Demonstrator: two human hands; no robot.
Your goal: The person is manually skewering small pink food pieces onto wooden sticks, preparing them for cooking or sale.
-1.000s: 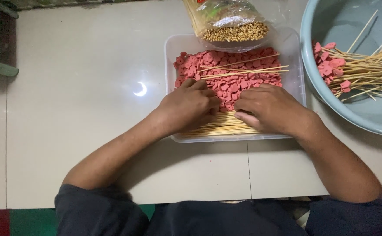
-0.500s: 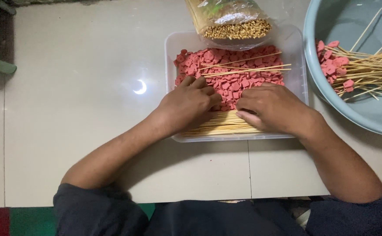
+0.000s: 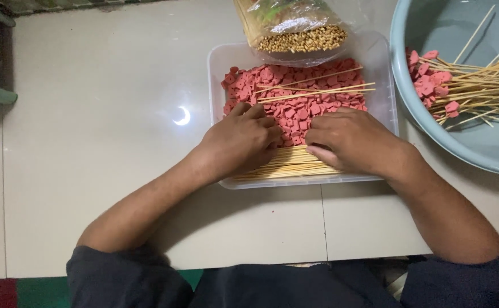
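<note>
Hardly shifted, both hands, left hand (image 3: pixel 242 140) and right hand (image 3: pixel 349 140), curl closed over pink pieces (image 3: pixel 295 108) and skewers (image 3: pixel 286 165) at the tray's (image 3: pixel 215 63) six o'clock, picking stock for threading.

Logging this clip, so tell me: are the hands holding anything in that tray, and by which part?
Cannot be told: both hands rest palm-down on the bamboo skewers and pink pieces, fingertips hidden.

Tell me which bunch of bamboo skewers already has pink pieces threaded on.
The skewers in the blue-grey basin at right: those skewers carry pink pieces at their ends. The bare skewers under both hands and the few lying on the pink pieces in the clear tray are empty.
</note>
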